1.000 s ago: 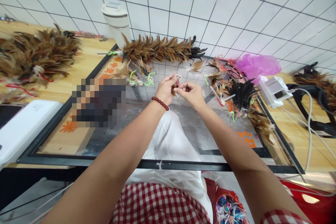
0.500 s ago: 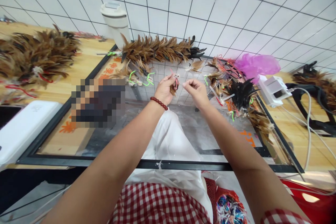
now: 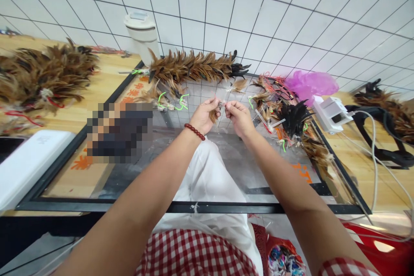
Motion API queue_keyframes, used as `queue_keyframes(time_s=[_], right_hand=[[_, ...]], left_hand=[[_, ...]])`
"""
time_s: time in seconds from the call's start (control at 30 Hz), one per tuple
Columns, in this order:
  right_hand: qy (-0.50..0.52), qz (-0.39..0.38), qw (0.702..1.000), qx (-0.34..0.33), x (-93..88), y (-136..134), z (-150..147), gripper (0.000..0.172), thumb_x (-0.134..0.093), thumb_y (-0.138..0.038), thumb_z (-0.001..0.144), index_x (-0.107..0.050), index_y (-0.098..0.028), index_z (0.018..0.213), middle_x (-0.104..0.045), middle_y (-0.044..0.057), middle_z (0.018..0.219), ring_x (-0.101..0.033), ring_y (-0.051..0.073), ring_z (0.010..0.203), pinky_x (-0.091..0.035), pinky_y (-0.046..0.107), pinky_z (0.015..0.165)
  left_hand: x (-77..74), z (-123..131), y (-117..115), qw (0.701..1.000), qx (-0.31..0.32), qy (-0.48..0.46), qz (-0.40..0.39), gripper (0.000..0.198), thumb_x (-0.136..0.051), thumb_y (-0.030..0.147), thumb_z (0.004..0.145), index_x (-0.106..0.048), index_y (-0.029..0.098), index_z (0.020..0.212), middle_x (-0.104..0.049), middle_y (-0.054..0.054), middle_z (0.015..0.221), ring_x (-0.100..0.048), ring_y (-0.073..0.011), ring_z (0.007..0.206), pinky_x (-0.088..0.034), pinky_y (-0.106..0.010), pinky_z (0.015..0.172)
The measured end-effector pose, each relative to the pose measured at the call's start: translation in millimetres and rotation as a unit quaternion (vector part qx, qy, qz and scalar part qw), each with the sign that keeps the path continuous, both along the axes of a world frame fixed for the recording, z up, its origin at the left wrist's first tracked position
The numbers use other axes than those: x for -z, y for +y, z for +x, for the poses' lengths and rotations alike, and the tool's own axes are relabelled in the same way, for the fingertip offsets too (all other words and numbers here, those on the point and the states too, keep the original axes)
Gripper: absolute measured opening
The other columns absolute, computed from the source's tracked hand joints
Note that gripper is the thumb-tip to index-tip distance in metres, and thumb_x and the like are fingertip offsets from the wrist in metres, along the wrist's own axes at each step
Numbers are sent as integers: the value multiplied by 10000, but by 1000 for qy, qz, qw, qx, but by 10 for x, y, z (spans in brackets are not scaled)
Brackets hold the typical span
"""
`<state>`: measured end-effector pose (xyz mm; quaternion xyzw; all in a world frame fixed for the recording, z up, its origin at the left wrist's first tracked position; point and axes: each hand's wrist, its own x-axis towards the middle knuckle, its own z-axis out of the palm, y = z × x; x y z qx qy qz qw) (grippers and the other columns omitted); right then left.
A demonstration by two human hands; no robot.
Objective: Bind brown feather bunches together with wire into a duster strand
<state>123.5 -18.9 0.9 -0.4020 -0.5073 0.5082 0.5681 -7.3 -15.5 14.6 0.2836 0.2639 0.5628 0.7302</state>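
My left hand (image 3: 205, 115), with a dark red bead bracelet on its wrist, pinches a small bunch of brown feathers (image 3: 213, 116) above the glass tabletop. The feather tips hang down below the fingers, and the pale bound end points towards my other hand. Close beside it, my right hand (image 3: 239, 117) is closed in a pinch at that bound end. What lies between its fingertips is too small to make out. Behind both hands a long row of brown feathers (image 3: 190, 65) lies along the back of the glass.
A black frame (image 3: 226, 208) edges the glass. Black feathers (image 3: 293, 118), a pink plastic bag (image 3: 312, 84) and a white charger (image 3: 330, 114) with cables are at right. A lidded white container (image 3: 142, 36) stands behind. More feathers (image 3: 48, 73) and a white box (image 3: 39, 161) lie left.
My right hand has moved left, its fingertips now meeting the bound end of the feathers in my left hand. The view has shifted slightly.
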Motion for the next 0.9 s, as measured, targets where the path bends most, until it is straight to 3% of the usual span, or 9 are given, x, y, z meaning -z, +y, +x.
queue_keyframes(time_s=[0.13, 0.47, 0.63, 0.73, 0.8, 0.9], right_hand=[[23, -15, 1000, -2, -23, -1, 10, 296, -721, -446, 645, -582, -199, 732, -483, -45, 610, -410, 79, 543, -367, 227, 550], [70, 8, 997, -37, -44, -47, 4, 197, -744, -355, 672, -658, -201, 760, -523, -47, 612, -414, 66, 553, -353, 214, 552], [-41, 69, 996, -41, -75, -67, 62, 210, -716, -397, 712, -661, -200, 761, -566, -24, 679, -455, 90, 600, -394, 245, 603], [-154, 153, 975, -57, -92, -49, 155, 217, -681, -417, 758, -659, -201, 759, -591, 12, 768, -530, 136, 746, -430, 293, 726], [-229, 202, 950, -66, -85, -30, 215, 227, -651, -422, 790, -657, -198, 759, -587, 29, 778, -538, 155, 784, -430, 309, 747], [-303, 247, 918, -67, -42, -11, 268, 235, -596, -410, 838, -655, -194, 767, -575, 36, 743, -515, 149, 723, -421, 302, 691]], left_hand=[[14, 3, -4, 1000, 17, 7, 18, 113, -698, 187, 694, -598, 136, 697, -587, -1, 703, -529, -69, 599, -404, -189, 534], [56, 16, -14, 997, -18, 64, 42, 178, -775, 224, 609, -634, 133, 671, -602, 5, 643, -515, -60, 581, -394, -179, 560], [131, 47, 34, 977, -81, 162, 111, 135, -748, 256, 639, -666, 149, 643, -624, -10, 686, -542, -85, 644, -431, -213, 639], [164, 52, 66, 922, -181, 278, 199, 37, -719, 196, 653, -699, 170, 636, -655, -40, 842, -585, -135, 845, -448, -254, 765], [177, 59, 72, 890, -211, 334, 228, 16, -706, 166, 651, -708, 172, 636, -657, -45, 852, -585, -145, 856, -449, -258, 760], [184, 80, 54, 913, -167, 318, 192, 31, -681, 181, 670, -697, 156, 663, -629, -17, 681, -550, -105, 635, -431, -229, 600]])
